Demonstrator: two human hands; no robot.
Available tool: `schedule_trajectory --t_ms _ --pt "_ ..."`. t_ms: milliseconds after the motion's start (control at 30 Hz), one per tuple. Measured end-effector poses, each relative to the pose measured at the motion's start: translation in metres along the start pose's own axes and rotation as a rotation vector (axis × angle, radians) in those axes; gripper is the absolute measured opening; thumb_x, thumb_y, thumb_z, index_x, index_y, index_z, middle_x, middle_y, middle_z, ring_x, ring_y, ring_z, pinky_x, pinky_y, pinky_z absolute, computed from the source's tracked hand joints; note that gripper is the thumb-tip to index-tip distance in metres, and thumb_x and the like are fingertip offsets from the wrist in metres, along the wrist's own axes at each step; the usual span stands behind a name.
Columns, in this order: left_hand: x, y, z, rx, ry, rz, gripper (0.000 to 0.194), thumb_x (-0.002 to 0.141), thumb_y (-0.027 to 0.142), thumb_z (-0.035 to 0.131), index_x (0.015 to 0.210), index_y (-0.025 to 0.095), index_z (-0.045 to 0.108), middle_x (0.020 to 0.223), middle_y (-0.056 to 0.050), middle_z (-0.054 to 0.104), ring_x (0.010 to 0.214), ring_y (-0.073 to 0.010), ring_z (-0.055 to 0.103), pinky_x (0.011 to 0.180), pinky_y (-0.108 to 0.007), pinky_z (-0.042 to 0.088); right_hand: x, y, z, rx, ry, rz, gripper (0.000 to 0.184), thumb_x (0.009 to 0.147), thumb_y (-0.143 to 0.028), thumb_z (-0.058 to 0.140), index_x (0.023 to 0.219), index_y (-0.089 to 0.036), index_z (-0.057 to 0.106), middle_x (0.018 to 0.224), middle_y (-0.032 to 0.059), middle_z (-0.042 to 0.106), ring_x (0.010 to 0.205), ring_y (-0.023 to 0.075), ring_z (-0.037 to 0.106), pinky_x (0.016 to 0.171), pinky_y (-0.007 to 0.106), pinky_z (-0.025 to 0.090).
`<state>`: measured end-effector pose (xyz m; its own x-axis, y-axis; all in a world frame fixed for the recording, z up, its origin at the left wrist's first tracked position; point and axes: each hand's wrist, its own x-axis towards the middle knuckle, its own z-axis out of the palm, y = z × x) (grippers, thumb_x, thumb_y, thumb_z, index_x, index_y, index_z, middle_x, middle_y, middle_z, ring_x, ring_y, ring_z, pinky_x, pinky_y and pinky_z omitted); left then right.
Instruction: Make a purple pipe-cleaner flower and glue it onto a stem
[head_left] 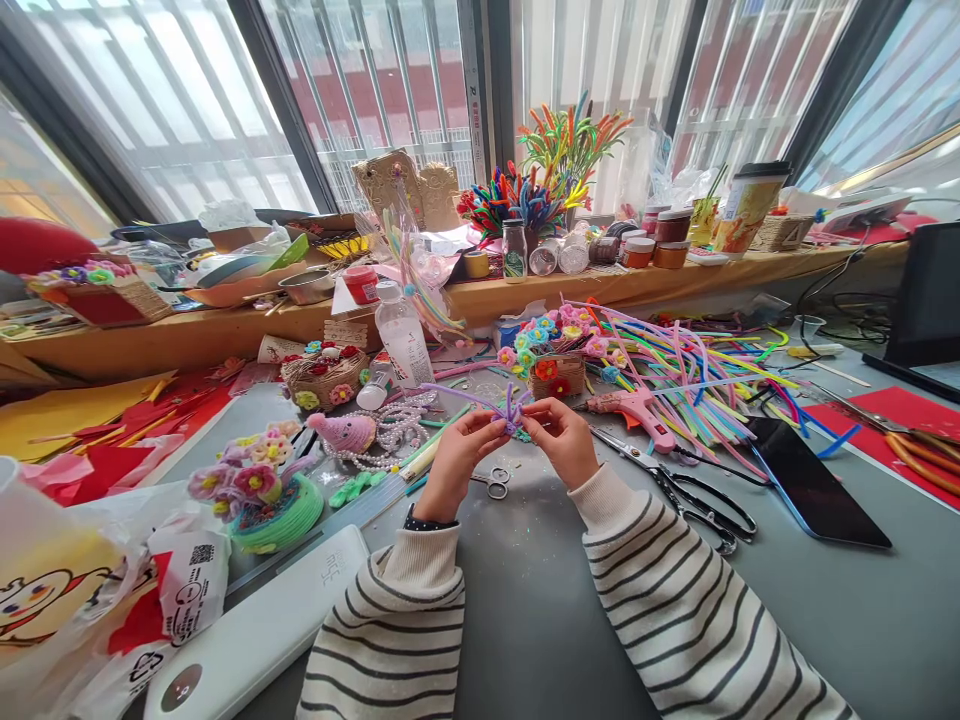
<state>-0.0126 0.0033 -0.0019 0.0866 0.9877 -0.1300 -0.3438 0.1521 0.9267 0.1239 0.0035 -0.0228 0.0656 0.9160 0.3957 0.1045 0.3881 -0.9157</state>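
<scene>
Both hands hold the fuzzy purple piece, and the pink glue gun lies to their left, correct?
The side is wrong: the head view shows the pink glue gun lying to their right. The left hand and right hand do hold the fuzzy purple piece.

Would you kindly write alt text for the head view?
A left hand and right hand hold purple pipe cleaners above a gray table; nearby lie a pink glue gun, black-handled scissors, a smartphone and colorful pipe cleaners.

Phone (817, 483) right of the large scissors (679, 488)
</scene>
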Motion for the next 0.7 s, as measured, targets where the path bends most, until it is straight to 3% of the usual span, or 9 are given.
schedule_trajectory --t_ms 300,533,700 --pt "0.0001 -0.0013 -0.0016 -0.004 0.003 0.009 0.023 0.052 0.017 0.071 0.07 0.011 0.059 0.067 -0.001 0.061 0.067 -0.01 0.058 0.074 -0.027 0.047 -0.0013 -0.0024 -0.0015 -0.4 -0.045 -0.337 0.015 0.073 -0.018 0.047 0.077 -0.019 0.061 0.07 0.0035 0.059 0.062 0.0133 0.052 0.056 0.024 0.043" --pt "0.0012 -0.003 -0.0031 -0.04 0.002 -0.011 0.02 0.056 0.021 0.068 0.072 0.012 0.059 0.066 -0.001 0.062 0.064 -0.0099 0.059 0.073 -0.027 0.048 -0.0005 0.0048 -0.0023 -0.602 -0.004 -0.597 0.016 0.072 -0.011 0.047 0.077 -0.017 0.061 0.069 0.0053 0.058 0.065 0.0156 0.05 0.06 0.027 0.043" --pt "0.0002 -0.0039 -0.0032 -0.035 -0.026 0.002 0.021 0.055 0.018 0.069 0.072 0.011 0.06 0.07 -0.001 0.062 0.069 -0.0104 0.059 0.075 -0.026 0.047 -0.0007 0.0052 -0.0019 -0.679 -0.009 -0.653 0.016 0.074 -0.011 0.047 0.077 -0.019 0.06 0.07 0.0042 0.059 0.068 0.0157 0.051 0.063 0.027 0.043"
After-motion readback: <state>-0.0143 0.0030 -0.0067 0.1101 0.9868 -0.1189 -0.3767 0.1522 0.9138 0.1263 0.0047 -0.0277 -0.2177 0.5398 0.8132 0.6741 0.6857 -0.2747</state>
